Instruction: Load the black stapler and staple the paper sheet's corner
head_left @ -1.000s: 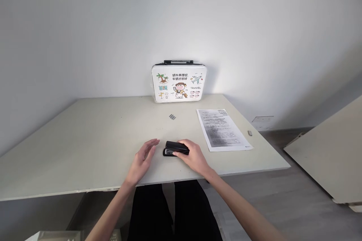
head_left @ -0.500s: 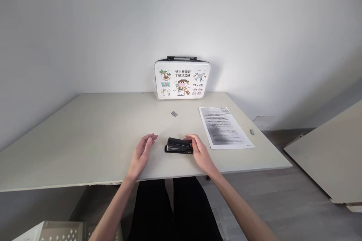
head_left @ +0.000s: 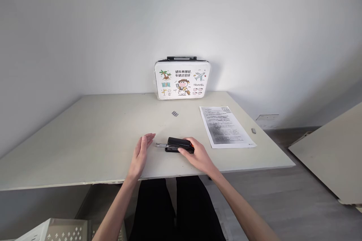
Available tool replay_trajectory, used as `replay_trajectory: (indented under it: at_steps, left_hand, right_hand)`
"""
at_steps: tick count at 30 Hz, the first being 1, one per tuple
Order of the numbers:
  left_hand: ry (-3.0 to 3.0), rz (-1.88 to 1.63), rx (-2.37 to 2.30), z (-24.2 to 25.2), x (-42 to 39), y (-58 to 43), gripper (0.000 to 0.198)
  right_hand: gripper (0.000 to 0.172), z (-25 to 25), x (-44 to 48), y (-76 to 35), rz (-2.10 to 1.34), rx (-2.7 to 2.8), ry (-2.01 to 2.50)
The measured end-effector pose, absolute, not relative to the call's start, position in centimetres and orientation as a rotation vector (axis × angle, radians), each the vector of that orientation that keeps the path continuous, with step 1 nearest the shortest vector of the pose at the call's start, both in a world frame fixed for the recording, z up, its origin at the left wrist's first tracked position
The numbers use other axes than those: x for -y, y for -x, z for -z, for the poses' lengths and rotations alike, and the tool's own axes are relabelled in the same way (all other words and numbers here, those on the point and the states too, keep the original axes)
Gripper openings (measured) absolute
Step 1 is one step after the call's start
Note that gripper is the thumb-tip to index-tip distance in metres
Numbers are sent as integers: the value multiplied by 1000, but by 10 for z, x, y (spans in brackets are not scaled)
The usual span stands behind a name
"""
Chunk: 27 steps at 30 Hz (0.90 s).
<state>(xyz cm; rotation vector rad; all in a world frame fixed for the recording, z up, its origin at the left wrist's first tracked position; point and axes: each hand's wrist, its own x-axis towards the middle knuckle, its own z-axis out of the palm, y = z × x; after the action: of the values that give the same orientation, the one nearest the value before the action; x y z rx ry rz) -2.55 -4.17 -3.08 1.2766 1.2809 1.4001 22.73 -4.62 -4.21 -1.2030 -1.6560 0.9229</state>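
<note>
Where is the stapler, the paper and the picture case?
stapler [head_left: 177,143], head view, on its black top.
paper [head_left: 226,128], head view, middle of the printed sheet.
case [head_left: 182,80], head view, on its picture front.

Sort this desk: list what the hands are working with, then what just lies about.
In use: black stapler held by the right hand, its staple tray slid out toward the left hand; probably the staple strips.
Lying about: printed sheet; cartoon travel case; small grey piece.

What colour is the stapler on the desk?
The stapler is black, with an orange tab at its rear by the right hand. Head view.
</note>
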Motion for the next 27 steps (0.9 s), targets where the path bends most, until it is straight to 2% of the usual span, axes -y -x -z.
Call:
replay_trajectory:
  at_steps: [5,8,9,12,14,20,27]
  left_hand:
    - [-1233,-1396,-1269,32,43,22,53]
    - [-1102,-1376,-1193,29,46,12,51]
    - [-1024,-1348,-1139,26,47,7,49]
    - [-746,-1158,-965,18,50,-7,41]
    - [-625,-1048,-901,12,51,-15,38]
    - [-586,-1036,-864,2,53,-28,30]
    - [-465,-1019,-876,-4,55,-42,30]
  right_hand:
    - [19,41,50,-229,-834,1677,1162]
    - [14,39,60,-232,-659,1677,1058]
    - [16,37,64,-233,-575,1688,1002]
    - [41,27,77,-236,-296,1778,825]
    - [51,21,84,-238,-133,1872,744]
    - [38,15,98,-250,150,2086,715]
    - [34,21,101,-264,272,2064,742]
